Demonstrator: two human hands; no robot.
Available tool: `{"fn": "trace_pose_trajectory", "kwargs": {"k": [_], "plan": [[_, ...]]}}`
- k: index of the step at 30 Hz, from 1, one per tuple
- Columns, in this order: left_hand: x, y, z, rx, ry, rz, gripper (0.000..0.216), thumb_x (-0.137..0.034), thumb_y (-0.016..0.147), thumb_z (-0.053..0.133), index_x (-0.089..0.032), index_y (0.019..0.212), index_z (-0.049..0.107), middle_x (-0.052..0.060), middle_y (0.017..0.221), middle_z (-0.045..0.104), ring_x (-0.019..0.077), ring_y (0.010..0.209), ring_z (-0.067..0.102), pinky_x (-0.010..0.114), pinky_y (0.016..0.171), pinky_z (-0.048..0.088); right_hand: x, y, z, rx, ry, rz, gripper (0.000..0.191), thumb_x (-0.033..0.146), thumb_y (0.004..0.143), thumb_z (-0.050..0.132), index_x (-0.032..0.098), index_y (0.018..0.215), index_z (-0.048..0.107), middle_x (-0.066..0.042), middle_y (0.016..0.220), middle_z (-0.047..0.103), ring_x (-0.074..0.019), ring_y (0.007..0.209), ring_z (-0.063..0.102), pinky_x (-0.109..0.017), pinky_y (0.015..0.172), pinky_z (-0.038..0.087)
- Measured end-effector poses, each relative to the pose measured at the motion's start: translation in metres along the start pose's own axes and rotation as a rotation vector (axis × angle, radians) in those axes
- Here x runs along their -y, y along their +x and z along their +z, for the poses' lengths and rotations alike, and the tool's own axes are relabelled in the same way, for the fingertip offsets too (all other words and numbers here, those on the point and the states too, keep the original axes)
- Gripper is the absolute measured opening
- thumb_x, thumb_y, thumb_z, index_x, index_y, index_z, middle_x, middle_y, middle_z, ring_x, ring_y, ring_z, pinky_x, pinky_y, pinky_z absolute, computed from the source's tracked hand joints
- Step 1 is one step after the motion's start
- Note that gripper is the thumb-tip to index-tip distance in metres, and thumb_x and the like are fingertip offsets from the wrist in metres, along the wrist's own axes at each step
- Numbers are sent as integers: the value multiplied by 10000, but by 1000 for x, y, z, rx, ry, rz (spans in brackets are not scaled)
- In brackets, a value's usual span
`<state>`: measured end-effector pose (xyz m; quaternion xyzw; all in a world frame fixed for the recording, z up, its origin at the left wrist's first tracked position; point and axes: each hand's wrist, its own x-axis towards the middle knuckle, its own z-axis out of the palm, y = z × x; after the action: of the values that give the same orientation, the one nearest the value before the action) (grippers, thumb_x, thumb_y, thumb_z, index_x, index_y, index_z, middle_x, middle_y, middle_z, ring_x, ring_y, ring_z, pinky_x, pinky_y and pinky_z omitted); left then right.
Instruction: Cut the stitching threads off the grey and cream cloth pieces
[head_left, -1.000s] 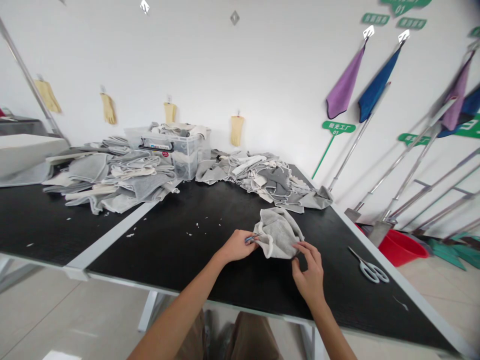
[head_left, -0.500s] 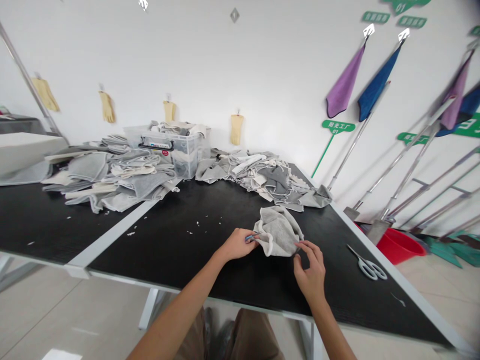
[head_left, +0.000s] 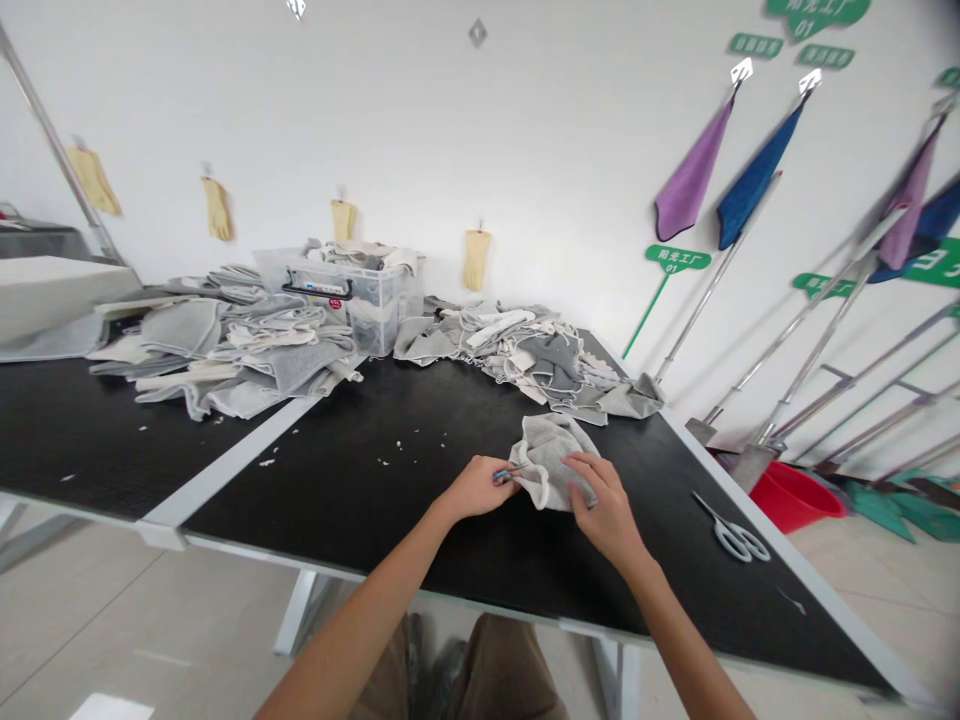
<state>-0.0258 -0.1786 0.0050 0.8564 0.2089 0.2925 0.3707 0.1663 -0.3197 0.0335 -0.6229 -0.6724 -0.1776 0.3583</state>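
Note:
A crumpled grey cloth with a pale edge [head_left: 551, 440] is bunched up over the black table [head_left: 435, 530]. My left hand [head_left: 478, 487] is at the cloth's left side, closed around small blue thread snips [head_left: 504, 475] whose thin metal tip lies against the pale edge. From the right, my right hand [head_left: 609, 510] grips the cloth, with its fingers over the top and the thumb in front. White-handled scissors [head_left: 739, 538] lie on the tabletop to the right of my right hand.
Behind the cloth spreads a heap of grey and white cloths [head_left: 517, 345]. Stacked cloths [head_left: 225, 345] lie to the left, beside a clear plastic box [head_left: 375, 300] filled with more. White scraps dot the tabletop. A red bucket [head_left: 799, 497] and poles stand past the right edge.
My right hand has moved left and up from the cloth's right edge onto its front. My left hand with the snips has stayed nearly in place. The view has shifted slightly.

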Motion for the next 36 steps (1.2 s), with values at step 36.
{"fn": "trace_pose_trajectory", "kwargs": {"k": [36], "plan": [[7, -3, 1, 5, -17, 17, 219, -278, 809, 580, -131, 777, 739, -21, 633, 635, 99, 582, 532, 190, 565, 354, -29, 58, 34, 337, 203, -252, 344, 26, 778, 516, 243, 971, 702, -52, 1060, 702, -239, 1091, 607, -468, 993, 462]]}}
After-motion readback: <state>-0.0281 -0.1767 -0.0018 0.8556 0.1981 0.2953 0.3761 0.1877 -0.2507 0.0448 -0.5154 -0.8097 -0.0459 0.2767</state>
